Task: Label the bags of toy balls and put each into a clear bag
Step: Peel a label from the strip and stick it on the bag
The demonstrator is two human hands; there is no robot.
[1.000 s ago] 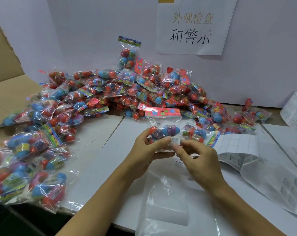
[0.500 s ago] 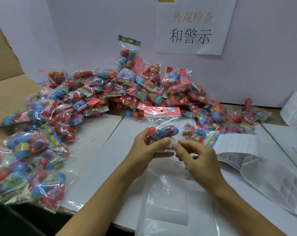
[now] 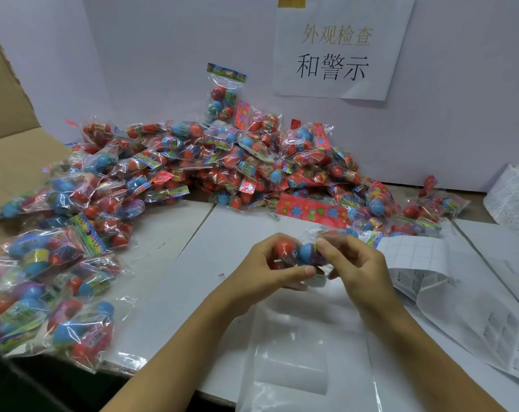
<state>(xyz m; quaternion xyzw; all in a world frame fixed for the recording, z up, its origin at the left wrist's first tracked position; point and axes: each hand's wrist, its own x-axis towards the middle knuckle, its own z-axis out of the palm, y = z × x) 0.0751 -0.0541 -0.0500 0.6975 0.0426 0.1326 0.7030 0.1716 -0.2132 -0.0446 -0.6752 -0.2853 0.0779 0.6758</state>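
Item: bag of toy balls (image 3: pixel 297 254), held above the worktop (image 3: pixel 193 263) in front of the pile of bags (image 3: pixel 222 162).

Step, as judged: a white label (image 3: pixel 314 280) is pressed on; it is best smoothed flat against a firm ball.

Left hand (image 3: pixel 270 269): curled round the bag, thumb beneath.

Right hand (image 3: pixel 353 263): fingers bent, pinching the bag's right end.

Clear bag (image 3: pixel 306 352): laid flat nearer the person.

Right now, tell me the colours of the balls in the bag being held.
Red and blue balls, seen in the head view, the only view.
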